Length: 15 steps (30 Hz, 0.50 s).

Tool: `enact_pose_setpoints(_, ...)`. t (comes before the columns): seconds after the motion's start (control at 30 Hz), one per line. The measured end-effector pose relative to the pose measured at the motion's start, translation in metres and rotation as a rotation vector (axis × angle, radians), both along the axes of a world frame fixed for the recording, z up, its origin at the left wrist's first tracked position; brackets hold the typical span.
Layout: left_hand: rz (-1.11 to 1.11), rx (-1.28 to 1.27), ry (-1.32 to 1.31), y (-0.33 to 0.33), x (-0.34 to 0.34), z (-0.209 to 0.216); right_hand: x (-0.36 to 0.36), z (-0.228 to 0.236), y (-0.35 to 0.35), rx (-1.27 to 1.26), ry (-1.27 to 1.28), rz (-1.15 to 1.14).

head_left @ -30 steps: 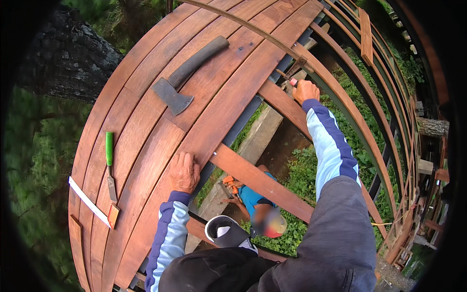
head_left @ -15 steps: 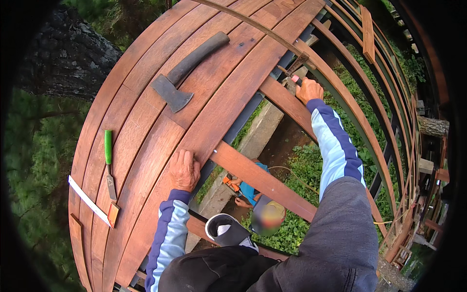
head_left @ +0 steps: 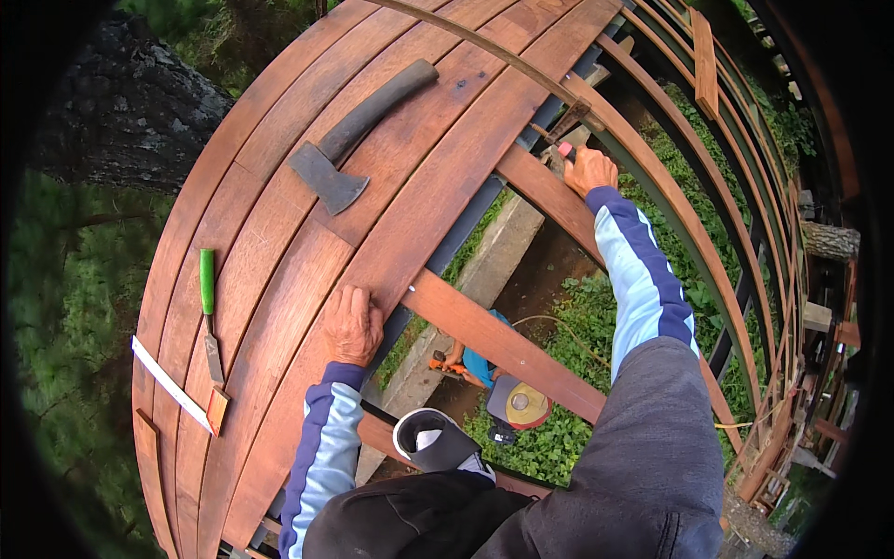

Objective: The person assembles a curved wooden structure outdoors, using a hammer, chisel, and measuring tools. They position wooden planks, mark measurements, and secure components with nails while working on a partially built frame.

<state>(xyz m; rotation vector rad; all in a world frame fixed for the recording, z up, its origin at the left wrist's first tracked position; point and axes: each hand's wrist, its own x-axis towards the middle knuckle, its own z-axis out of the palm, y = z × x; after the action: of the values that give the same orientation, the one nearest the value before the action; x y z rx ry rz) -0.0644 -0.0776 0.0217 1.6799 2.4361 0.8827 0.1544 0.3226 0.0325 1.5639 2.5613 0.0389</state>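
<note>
My left hand rests on the edge of the reddish-brown deck planks, fingers down against the wood and holding nothing. Further off to the right, my right hand is closed round a hand tool with a red-tipped handle. Its far end is hard to make out beside a rusty metal piece at the edge of the last plank. An axe with a dark handle lies across the boards. Nearer the left edge are a green-handled flat blade tool and a try square with a white blade.
Bare joists cross open gaps on the right, with plants and a concrete beam below. Under the deck a person in blue works with an orange tool. A tree trunk stands left. A loose board lies far right.
The person below has shifted, with the head moving right and the orange tool now held differently. My hands stay nearly where they were; the right one has moved slightly left.
</note>
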Motion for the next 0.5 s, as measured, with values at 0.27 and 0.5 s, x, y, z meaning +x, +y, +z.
enact_pose_setpoints(0.27,-0.002,-0.039,0.014,-0.001,0.0,0.002,-0.003,0.015,0.034,-0.604,-0.016,-0.233)
enact_pose_setpoints(0.5,-0.007,-0.028,-0.005,-0.002,0.0,-0.001,0.012,-0.016,0.008,0.11,0.047,0.057)
